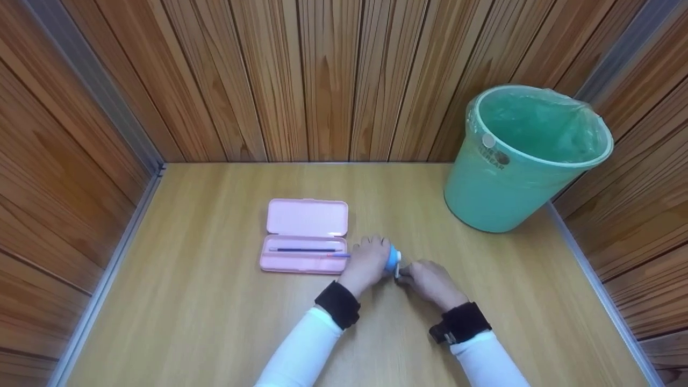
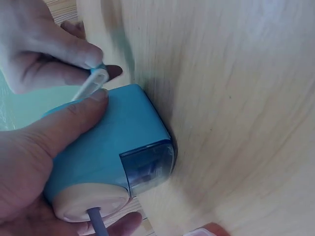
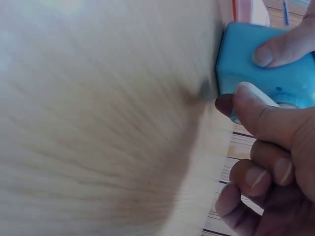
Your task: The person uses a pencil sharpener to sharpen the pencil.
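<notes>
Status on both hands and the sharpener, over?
Left hand gripping blue sharpener, pencil inserted. Right hand pinching crank. Nothing visible blocking crank.

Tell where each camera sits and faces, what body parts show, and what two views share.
Head: on the head, facing forward and down at the pencil case; left hand, right hand and white sleeves show.
Left wrist: on that wrist, facing the pencil sharpener; both hands show.
Right wrist: on that wrist, facing the tabletop and crank; both hands show partly.
Wrist views share pencil sharpener and crank.
</notes>
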A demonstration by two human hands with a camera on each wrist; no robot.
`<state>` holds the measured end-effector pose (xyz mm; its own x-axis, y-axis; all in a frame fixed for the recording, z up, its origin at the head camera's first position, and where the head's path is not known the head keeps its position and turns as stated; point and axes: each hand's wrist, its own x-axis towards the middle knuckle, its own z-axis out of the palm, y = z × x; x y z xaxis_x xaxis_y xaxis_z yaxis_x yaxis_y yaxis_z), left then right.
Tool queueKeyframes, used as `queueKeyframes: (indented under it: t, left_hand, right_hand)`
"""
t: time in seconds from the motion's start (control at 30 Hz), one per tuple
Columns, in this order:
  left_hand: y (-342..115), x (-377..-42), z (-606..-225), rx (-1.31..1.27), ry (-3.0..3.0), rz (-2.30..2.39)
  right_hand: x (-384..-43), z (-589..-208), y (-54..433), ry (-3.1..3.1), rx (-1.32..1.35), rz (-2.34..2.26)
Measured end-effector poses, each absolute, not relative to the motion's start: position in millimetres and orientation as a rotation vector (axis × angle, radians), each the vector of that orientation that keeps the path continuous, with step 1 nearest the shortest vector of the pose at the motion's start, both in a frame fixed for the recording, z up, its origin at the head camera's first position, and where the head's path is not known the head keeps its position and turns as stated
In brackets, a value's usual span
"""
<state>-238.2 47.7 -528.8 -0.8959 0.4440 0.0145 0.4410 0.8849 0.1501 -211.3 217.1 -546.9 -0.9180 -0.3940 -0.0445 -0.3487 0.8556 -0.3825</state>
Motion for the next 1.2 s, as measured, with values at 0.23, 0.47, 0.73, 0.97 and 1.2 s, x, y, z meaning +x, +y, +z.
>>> queueKeyframes:
  t: [0.23,0.47,0.73,0.97,1.2]
  left_hand:
    - [45.8,-239.0,-529.2,0.700,3.026,0.201]
    - [47.9,-236.4,-529.9,0.693,3.043,0.176]
    - [47.0,-240.0,-529.2,0.696,3.027,0.144]
    - [45.6,-241.5,-529.3,0.729,2.973,0.158]
    - [42.5,-243.6,-530.8,0.749,2.940,0.234]
  right_hand:
    - [-197.7,-540.6,212.5,2.941,-0.643,-0.543]
    - [-187.6,-531.3,208.3,2.883,-0.455,-0.715]
    - [-186.8,-520.1,207.1,2.918,-0.510,-0.668]
    - [-192.3,-511.3,211.2,2.809,-0.324,-0.784]
    - [-202.1,-504.2,214.9,3.057,-0.710,-0.492]
